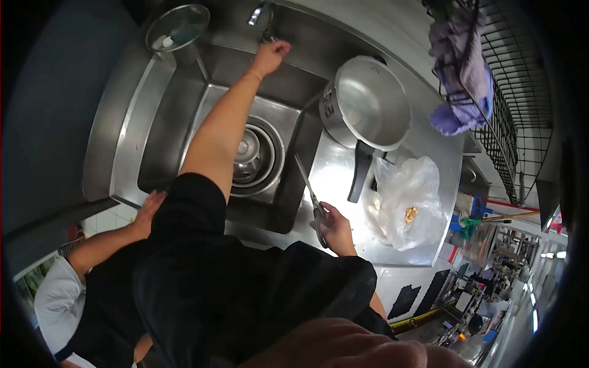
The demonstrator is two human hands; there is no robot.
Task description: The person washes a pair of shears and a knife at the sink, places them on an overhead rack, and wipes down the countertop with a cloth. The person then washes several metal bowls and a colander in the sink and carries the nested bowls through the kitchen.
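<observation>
My left hand (270, 57) reaches across the sink (161, 144) to the base of the tap (268, 17), fingers curled in at its handle. In my right hand (337, 230), at the sink's right edge, is a pair of scissors (317, 211). Its blades point up and left, over the rim. Below my left arm, nested round metal bowls (277, 153) sit in the sink, partly hidden by the forearm. A large pressure cooker pot (374, 101) without a lid stands on the steel counter to the right, its black handle toward me.
Beside the pot lies a clear plastic bag (410, 205) with small yellowish-brown pieces. A clear round container (178, 29) stands at the sink's far left corner. A purple cloth (461, 73) hangs from a wire rack (512, 98). Another person's hand (147, 213) rests near the left edge.
</observation>
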